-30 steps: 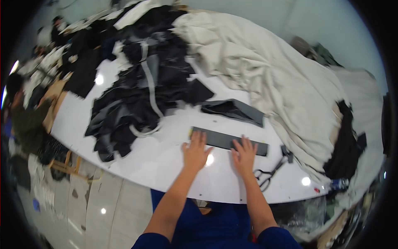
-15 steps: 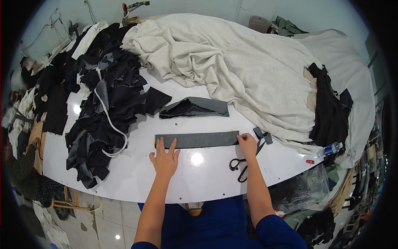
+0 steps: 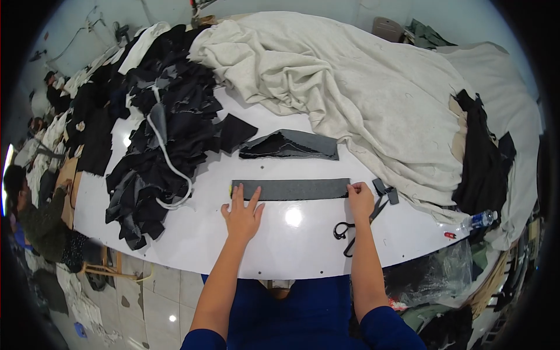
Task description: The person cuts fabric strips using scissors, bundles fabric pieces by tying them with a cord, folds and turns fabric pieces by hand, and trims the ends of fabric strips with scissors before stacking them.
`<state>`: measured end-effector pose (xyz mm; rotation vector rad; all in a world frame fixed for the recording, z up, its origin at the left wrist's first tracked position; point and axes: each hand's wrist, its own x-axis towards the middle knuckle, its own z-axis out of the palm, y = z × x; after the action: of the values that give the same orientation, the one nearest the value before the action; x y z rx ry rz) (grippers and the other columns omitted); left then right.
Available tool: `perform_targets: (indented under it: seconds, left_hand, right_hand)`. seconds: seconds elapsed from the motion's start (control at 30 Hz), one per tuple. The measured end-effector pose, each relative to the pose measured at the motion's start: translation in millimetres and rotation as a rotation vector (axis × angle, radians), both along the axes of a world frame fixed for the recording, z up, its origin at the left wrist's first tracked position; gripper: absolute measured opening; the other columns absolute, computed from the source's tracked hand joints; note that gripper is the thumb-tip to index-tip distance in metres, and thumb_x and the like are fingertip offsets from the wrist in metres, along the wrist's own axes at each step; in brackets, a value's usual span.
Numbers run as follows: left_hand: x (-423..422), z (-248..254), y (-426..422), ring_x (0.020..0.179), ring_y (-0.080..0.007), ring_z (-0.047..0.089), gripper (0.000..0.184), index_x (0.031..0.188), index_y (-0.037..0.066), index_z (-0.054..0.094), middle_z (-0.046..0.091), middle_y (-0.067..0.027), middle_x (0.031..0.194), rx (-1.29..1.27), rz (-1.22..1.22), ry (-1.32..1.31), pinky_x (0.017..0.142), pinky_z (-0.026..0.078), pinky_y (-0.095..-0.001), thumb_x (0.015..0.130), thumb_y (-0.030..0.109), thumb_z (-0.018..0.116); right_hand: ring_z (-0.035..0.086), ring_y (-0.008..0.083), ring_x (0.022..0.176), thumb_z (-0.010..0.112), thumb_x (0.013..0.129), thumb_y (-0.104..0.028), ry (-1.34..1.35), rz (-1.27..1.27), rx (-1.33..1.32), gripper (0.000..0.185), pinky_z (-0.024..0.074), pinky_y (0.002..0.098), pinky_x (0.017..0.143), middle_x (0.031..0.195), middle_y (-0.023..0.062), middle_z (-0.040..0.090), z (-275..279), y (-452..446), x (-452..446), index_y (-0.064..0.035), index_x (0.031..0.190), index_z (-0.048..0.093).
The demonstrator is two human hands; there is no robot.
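Pressing the left end of the grey strip [image 3: 291, 189] to the white table [image 3: 274, 254] with the spread fingers of the unclenched left hand [image 3: 242, 220], while pinching its right end between thumb and fingertips of the right hand [image 3: 361, 201]. Holding it laid straight from hand to hand, just nearer than and apart from the folded piece [image 3: 315, 144], with scissors [image 3: 344, 224] partly covered by the right forearm [image 3: 367, 262], a pale cloth [image 3: 373, 87] beyond and a heap of black scraps [image 3: 186, 125] off to the left.
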<state>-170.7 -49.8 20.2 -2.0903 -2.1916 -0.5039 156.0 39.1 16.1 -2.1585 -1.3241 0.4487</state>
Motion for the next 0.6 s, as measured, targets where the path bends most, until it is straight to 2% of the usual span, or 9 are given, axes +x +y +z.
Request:
perform_targets:
  seconds: [0.3,0.37,0.47,0.53,0.6]
  left_hand:
    - [-3,-4,0,0.138,-0.0282,0.039,0.049,0.141,0.032,0.050,0.041,-0.0178,0.148,0.070,-0.005,0.052,0.104,0.025,-0.0571,0.094,0.042,0.056]
    - [-3,-4,0,0.138,-0.0303,0.037,0.048,0.141,0.031,0.051,0.042,-0.0182,0.147,0.081,-0.013,0.035,0.105,0.024,-0.0574,0.094,0.041,0.057]
    - [-5,-2,-1,0.140,-0.0341,0.034,0.049,0.140,0.028,0.051,0.041,-0.0187,0.148,0.098,-0.018,0.019,0.106,0.024,-0.0569,0.094,0.041,0.058]
    - [-7,-2,-1,0.140,-0.0360,0.033,0.051,0.141,0.026,0.051,0.040,-0.0197,0.148,0.107,-0.018,-0.003,0.106,0.025,-0.0565,0.093,0.041,0.058]
    - [-7,-1,-2,0.140,-0.0379,0.031,0.052,0.141,0.024,0.050,0.040,-0.0207,0.148,0.117,-0.025,-0.035,0.106,0.025,-0.0561,0.093,0.041,0.059]
  right_hand:
    - [0.067,0.0250,0.074,0.067,0.087,-0.030,0.004,0.024,0.057,0.021,0.0493,0.0376,0.068,0.079,0.0054,0.070,-4,-2,-2,-0.0092,0.090,0.066]
    - [0.063,0.0181,0.066,0.070,0.086,-0.028,-0.003,0.030,0.128,0.022,0.0478,0.0325,0.063,0.073,0.0053,0.067,-8,-1,-2,-0.0059,0.088,0.066]
    - [0.067,0.0220,0.072,0.069,0.087,-0.029,0.036,0.020,0.085,0.020,0.0491,0.0354,0.067,0.078,0.0045,0.070,-8,-2,0,-0.0089,0.091,0.067]
    - [0.066,0.0221,0.070,0.069,0.086,-0.029,0.097,0.037,0.128,0.023,0.0491,0.0348,0.066,0.079,0.0056,0.070,-12,-1,2,-0.0089,0.097,0.067]
    - [0.066,0.0250,0.075,0.069,0.086,-0.029,0.232,0.014,0.204,0.026,0.0497,0.0366,0.070,0.085,0.0073,0.070,0,-5,0,-0.0093,0.103,0.067]
